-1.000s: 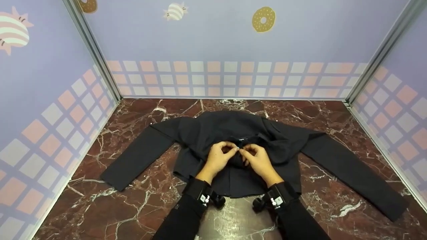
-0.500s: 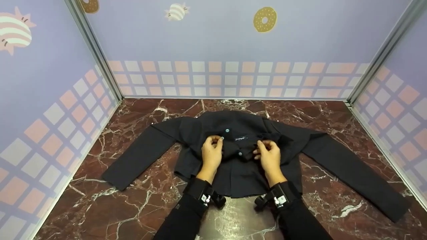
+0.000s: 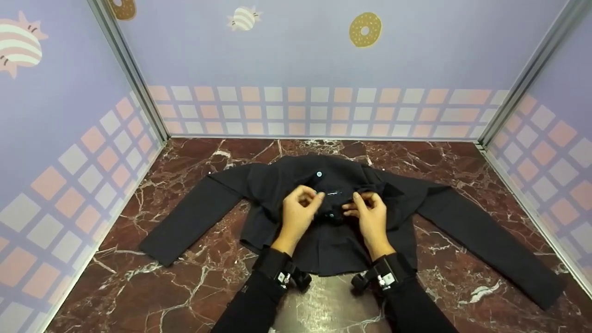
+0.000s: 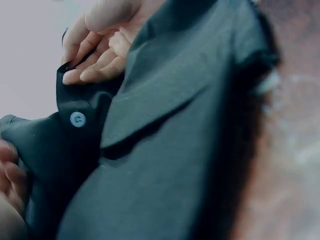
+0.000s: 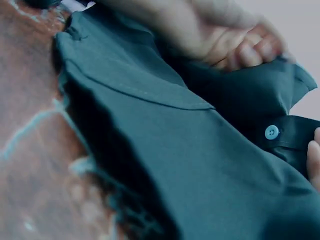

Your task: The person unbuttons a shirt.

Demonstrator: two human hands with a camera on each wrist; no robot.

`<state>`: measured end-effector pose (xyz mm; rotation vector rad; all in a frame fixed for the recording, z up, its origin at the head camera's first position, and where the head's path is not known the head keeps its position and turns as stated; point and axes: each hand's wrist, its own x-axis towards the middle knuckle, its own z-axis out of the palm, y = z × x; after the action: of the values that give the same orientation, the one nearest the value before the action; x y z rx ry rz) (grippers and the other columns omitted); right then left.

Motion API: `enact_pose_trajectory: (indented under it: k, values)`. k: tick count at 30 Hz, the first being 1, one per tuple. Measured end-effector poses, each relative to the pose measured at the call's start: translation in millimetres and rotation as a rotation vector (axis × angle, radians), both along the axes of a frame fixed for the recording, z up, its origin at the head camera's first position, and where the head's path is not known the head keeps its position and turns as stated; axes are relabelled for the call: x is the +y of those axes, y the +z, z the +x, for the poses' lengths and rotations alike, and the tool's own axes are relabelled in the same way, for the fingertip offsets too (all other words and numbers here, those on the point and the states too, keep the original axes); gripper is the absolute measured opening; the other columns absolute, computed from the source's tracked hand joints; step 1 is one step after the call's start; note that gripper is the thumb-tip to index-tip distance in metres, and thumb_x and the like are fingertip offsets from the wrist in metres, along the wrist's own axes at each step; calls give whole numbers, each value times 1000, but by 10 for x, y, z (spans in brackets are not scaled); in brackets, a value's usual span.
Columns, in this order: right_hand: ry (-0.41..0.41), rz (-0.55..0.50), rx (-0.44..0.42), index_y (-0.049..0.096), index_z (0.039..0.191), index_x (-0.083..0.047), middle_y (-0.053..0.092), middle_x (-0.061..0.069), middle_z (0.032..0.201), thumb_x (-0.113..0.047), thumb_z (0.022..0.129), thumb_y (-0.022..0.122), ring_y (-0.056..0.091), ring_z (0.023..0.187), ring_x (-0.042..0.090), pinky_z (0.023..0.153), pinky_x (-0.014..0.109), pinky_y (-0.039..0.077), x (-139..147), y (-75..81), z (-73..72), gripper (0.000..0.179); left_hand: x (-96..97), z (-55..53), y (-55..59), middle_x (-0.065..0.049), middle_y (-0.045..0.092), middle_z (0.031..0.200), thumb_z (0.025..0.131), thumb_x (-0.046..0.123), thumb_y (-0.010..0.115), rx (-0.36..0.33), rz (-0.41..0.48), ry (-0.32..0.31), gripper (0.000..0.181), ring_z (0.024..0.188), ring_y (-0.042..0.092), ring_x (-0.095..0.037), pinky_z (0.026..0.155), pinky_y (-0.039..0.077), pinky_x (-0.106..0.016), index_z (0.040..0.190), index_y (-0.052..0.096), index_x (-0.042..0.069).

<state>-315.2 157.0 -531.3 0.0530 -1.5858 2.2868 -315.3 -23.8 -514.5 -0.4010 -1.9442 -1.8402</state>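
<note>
A dark long-sleeved shirt [image 3: 319,252] lies spread out, both sleeves stretched to the sides. At its collar, my left hand [image 3: 298,212] pinches the left front edge between thumb and fingers. The right hand [image 3: 371,217] grips the opposite edge, a small gap from the left. One pale button [image 3: 319,174] shows above the left fingers, and a lower button [image 3: 330,215] sits between the hands. A small label [image 3: 333,192] is visible inside the neck. In the left wrist view, the left fingers [image 4: 97,70] hold cloth above a button [image 4: 77,119].
The shirt rests on a reddish-brown marbled tabletop [image 3: 199,296]. Patterned panels close in the back [image 3: 300,55] and both sides, joined by metal corner posts [image 3: 134,78]. The left sleeve [image 3: 194,217] and right sleeve [image 3: 490,240] reach toward the side panels.
The hands were together at the collar's middle a second ago; they have drawn apart, spreading the collar and baring buttons and label. Since then the left hand has come slightly back toward the centre.
</note>
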Motion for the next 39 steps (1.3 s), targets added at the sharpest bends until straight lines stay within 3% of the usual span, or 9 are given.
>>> enact_pose_trajectory:
  k: [3,5,8,11,15,24,32,36,39]
  values:
    - [22,-15,47,53,95,3,62,17,86,1,103,60,73,67,21,59,32,61,-12,20,8,11,-5,39,98,3,65,62,93,19,80,135,-236,-128,20,47,56,-8,45,47,-23,77,73,9]
    - [38,-17,72,53,94,3,63,17,85,1,102,60,73,67,22,59,33,61,-17,54,13,11,-3,67,155,6,68,66,91,26,82,180,-483,-117,21,54,60,-6,52,50,-23,76,75,14]
    - [67,-10,112,52,94,2,64,18,83,1,102,61,72,67,22,61,33,61,-29,121,35,12,25,102,175,8,67,76,86,30,86,215,-821,21,19,66,63,-8,63,53,-25,82,73,17]
    - [102,-24,157,52,94,4,64,17,81,1,102,61,70,65,22,61,34,61,-47,199,72,12,79,118,134,3,63,86,82,28,90,198,-954,170,28,77,66,-15,67,56,-32,93,68,15]
    - [159,-70,207,53,96,6,61,15,80,2,102,60,66,62,20,61,35,61,-67,288,120,10,111,104,101,-1,66,94,84,25,88,181,-936,277,33,81,70,-22,66,57,-38,104,64,13]
    - [240,-157,217,56,97,-1,58,13,78,2,103,57,61,61,19,61,35,60,-81,384,159,7,91,85,88,-2,76,100,95,31,77,133,-898,280,32,79,74,-26,60,58,-43,121,65,17]
    - [256,-163,226,54,101,1,60,13,83,-2,103,60,63,64,20,63,35,60,-65,392,158,7,88,65,86,-1,60,90,96,27,75,188,-873,278,12,75,66,-23,62,55,-40,99,73,16]
    - [253,-114,288,55,107,7,62,19,99,4,101,62,70,81,25,74,36,61,-68,366,138,10,45,33,181,-4,60,102,96,22,74,196,-747,261,10,93,62,-25,80,53,-41,98,75,12]
    - [237,32,379,59,109,13,59,25,115,8,97,64,69,103,32,90,37,58,-77,348,132,14,7,40,319,-4,66,107,99,19,70,187,-583,234,11,100,62,-24,87,50,-42,100,73,9]
